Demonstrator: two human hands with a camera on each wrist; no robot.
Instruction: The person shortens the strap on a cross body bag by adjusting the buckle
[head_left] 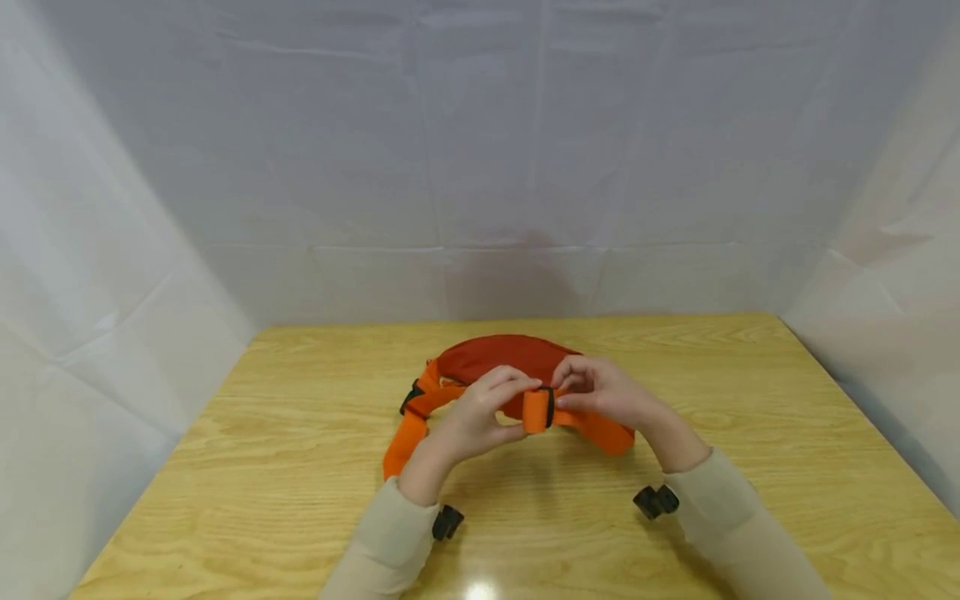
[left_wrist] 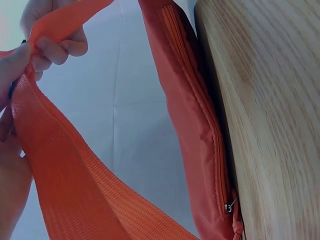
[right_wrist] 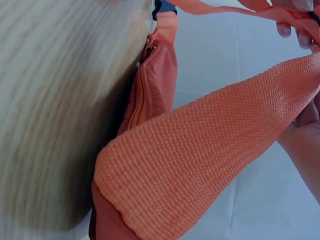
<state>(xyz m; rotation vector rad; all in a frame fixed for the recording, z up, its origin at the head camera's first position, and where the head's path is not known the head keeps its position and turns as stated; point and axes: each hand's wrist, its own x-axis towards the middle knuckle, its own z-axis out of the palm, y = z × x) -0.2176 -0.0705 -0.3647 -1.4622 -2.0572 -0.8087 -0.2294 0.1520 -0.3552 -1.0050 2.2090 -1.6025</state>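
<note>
A red waist bag (head_left: 498, 354) lies on the table with its orange webbing strap (head_left: 405, 442) raised toward the person. My left hand (head_left: 483, 414) pinches a folded loop of the strap between thumb and fingers, just left of a black strap slider (head_left: 551, 408). On the slider's other side, my right hand (head_left: 611, 393) grips the strap with thumb and fingertips. Along the bag's edge runs a zipper (left_wrist: 200, 100), seen in the left wrist view. At the bag's left end sits a black buckle (head_left: 412, 397), also visible in the right wrist view. Webbing partly hides the bag there.
The wooden table (head_left: 300, 467) spreads around the bag. White sheeting (head_left: 450, 167) hangs behind it and on both sides. Small black pieces (head_left: 447, 522) show beside both light sleeves.
</note>
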